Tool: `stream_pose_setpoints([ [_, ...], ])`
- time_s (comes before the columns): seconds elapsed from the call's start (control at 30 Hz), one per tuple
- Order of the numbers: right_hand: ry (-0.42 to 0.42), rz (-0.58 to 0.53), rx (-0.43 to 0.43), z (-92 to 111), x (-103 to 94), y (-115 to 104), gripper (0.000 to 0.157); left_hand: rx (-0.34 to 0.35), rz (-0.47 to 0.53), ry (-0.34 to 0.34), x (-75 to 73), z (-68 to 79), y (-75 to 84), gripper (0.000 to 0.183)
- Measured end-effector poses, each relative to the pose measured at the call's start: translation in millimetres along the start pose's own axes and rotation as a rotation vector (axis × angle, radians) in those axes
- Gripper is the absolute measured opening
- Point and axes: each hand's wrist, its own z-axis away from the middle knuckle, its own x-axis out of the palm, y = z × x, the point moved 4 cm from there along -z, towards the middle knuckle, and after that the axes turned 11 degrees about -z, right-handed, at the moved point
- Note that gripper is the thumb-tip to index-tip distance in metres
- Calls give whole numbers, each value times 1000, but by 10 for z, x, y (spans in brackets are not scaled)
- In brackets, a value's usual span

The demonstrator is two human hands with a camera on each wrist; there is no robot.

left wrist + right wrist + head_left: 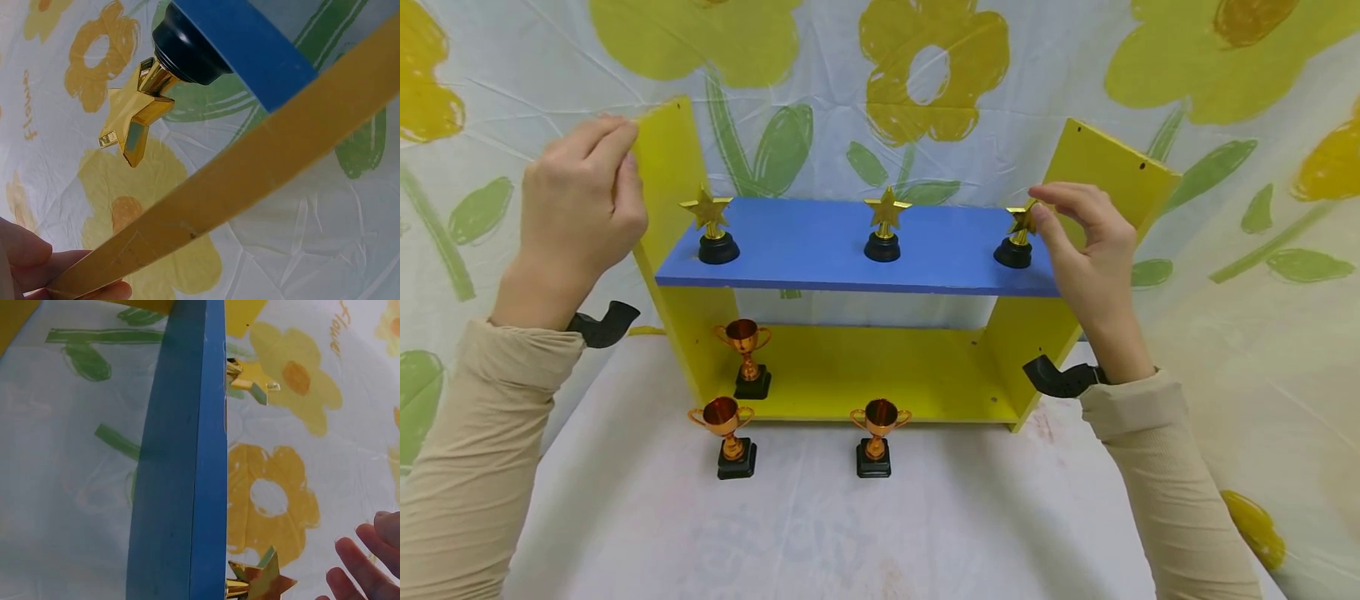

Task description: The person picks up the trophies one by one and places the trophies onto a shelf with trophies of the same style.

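My left hand [583, 187] grips the top front corner of the yellow left side panel [670, 167] of a small shelf unit; the left wrist view shows its fingers [31, 253] around the panel's end. My right hand [1090, 242] is raised by the right-hand gold star trophy [1018, 233], thumb and forefinger close to the star. In the right wrist view the fingers [359, 565] are spread and hold nothing. Two more star trophies, one at left [707, 225] and one in the middle [886, 225], stand upright on the blue shelf board [805, 242].
One bronze cup trophy [747, 358] stands on the yellow lower board [865, 375], at its left. Two others, a left cup [730, 437] and a middle cup [877, 437], stand on the white table cloth [805, 533] before the unit. A flowered curtain [820, 50] hangs behind.
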Motion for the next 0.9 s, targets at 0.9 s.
stream_pose_setpoints([
  [0.9, -44, -101, -85, 241, 161, -229, 20, -3, -4, 3, 13, -14, -7, 39],
])
